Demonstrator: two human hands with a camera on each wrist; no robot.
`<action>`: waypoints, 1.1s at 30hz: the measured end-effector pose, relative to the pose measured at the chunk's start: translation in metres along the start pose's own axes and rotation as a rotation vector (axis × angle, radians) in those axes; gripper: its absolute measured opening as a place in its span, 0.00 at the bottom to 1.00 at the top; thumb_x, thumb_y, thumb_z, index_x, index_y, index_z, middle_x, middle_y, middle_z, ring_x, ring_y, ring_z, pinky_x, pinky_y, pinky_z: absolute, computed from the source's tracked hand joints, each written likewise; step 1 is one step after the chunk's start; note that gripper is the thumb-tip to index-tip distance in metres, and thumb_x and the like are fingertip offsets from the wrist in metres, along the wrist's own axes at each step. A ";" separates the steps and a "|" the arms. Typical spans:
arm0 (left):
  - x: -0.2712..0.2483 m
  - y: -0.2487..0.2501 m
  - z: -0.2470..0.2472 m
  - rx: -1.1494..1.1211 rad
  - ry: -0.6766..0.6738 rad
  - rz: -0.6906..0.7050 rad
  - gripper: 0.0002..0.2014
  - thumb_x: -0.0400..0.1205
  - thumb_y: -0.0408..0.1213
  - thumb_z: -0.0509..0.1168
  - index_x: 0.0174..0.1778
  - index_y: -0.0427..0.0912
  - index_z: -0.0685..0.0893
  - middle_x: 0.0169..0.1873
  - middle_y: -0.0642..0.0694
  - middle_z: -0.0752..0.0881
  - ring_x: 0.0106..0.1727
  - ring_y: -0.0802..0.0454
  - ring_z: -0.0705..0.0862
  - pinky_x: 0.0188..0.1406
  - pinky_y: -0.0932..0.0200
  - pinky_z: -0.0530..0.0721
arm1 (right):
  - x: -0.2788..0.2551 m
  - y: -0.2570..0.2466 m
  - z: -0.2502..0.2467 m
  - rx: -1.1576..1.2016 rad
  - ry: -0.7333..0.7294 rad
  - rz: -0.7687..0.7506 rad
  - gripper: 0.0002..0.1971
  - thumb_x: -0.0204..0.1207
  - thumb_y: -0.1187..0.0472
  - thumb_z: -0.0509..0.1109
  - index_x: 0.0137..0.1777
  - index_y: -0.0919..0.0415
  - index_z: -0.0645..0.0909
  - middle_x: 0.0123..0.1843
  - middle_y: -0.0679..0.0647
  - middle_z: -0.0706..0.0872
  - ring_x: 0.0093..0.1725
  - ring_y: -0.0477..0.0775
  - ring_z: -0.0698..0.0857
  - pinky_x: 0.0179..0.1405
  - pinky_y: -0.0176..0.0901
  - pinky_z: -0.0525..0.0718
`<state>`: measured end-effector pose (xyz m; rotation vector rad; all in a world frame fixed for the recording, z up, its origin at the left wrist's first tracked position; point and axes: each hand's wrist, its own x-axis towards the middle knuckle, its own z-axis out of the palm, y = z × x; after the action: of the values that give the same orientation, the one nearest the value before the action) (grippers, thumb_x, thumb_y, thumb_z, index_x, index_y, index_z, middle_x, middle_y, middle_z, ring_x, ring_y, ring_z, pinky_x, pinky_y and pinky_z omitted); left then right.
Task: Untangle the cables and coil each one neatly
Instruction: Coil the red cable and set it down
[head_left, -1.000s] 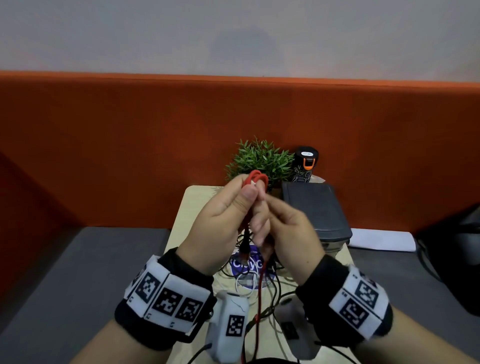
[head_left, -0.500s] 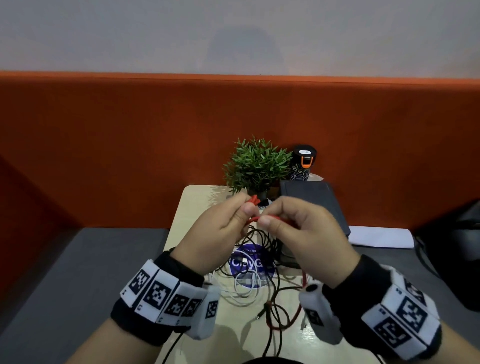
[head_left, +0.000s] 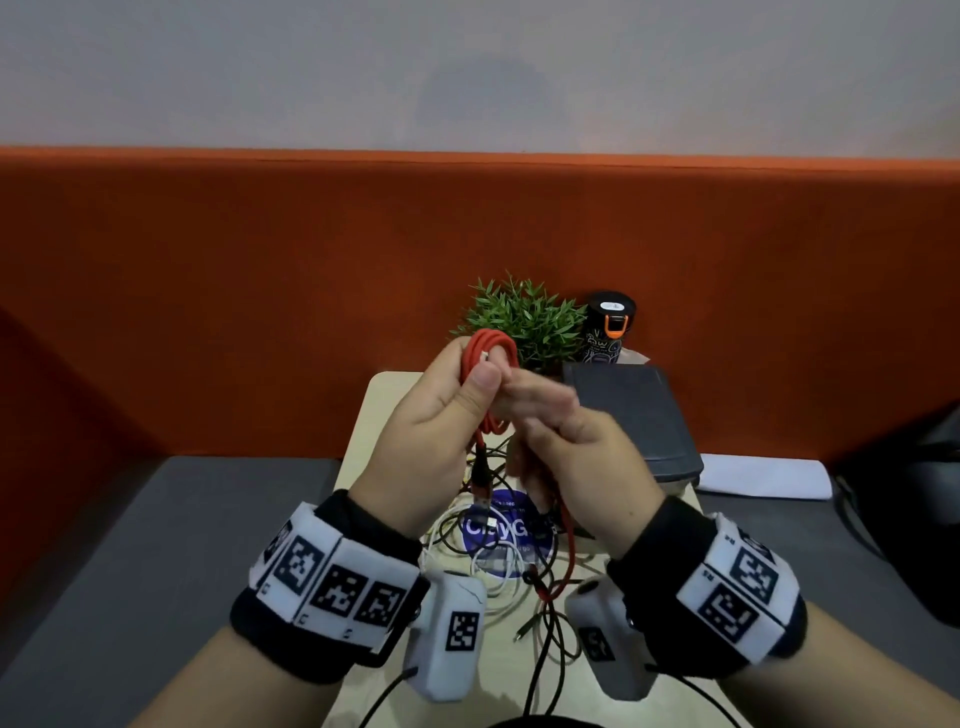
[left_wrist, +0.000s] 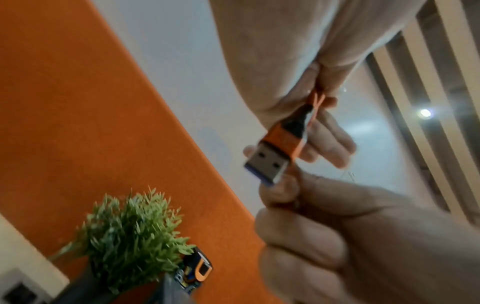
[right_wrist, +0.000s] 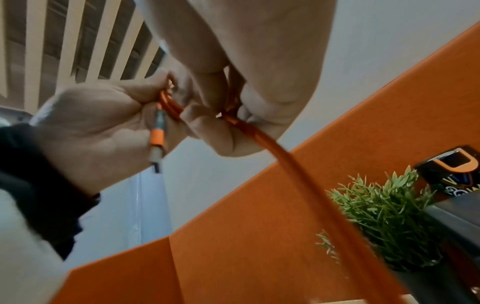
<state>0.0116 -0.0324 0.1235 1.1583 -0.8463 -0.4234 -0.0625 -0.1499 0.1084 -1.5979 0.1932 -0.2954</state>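
My left hand (head_left: 478, 384) is raised above the table and pinches a small coil of red cable (head_left: 491, 358) under its thumb. The cable's USB plug (head_left: 480, 491) hangs below the coil, and in the left wrist view the USB plug (left_wrist: 272, 156) fills the middle. Beside it, my right hand (head_left: 550, 410), blurred, pinches the loose red strand (head_left: 570, 535), which drops to the table. In the right wrist view the red cable (right_wrist: 285, 160) runs out from between the right fingers. Black and white cables (head_left: 488, 577) lie tangled on the table under both hands.
The small beige table (head_left: 371, 415) carries a green plant (head_left: 524, 322), a black bottle with an orange clasp (head_left: 608, 327) and a dark flat case (head_left: 634, 415). A blue round sticker (head_left: 498, 530) lies under the tangle. White paper (head_left: 763, 475) lies right; an orange partition stands behind.
Half a second ago both hands were lower, drawing the red strand out. Now they are raised again, the right hand is back at the left, and the red coil looks larger.
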 end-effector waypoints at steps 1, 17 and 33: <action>0.000 0.000 0.001 0.022 -0.006 0.019 0.10 0.85 0.45 0.55 0.47 0.44 0.76 0.52 0.32 0.87 0.59 0.35 0.85 0.65 0.42 0.78 | -0.002 0.002 0.000 -0.050 -0.036 0.030 0.14 0.85 0.61 0.60 0.49 0.43 0.85 0.26 0.53 0.79 0.17 0.49 0.70 0.16 0.35 0.67; 0.004 -0.006 -0.009 0.575 -0.203 -0.040 0.29 0.77 0.68 0.54 0.42 0.41 0.76 0.25 0.58 0.74 0.25 0.62 0.71 0.26 0.59 0.69 | -0.008 -0.027 -0.031 -0.679 0.000 -0.366 0.05 0.77 0.54 0.72 0.39 0.46 0.82 0.27 0.36 0.79 0.31 0.37 0.77 0.30 0.25 0.69; -0.004 0.015 -0.024 0.262 -0.193 -0.218 0.11 0.73 0.49 0.68 0.28 0.48 0.80 0.19 0.49 0.72 0.20 0.55 0.68 0.20 0.66 0.67 | 0.002 0.001 -0.051 -0.929 -0.005 -0.550 0.15 0.80 0.50 0.61 0.60 0.50 0.85 0.36 0.35 0.79 0.41 0.38 0.75 0.44 0.39 0.70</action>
<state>0.0260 -0.0094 0.1323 1.4766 -0.9669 -0.6247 -0.0762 -0.1994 0.1092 -2.5674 -0.1541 -0.6918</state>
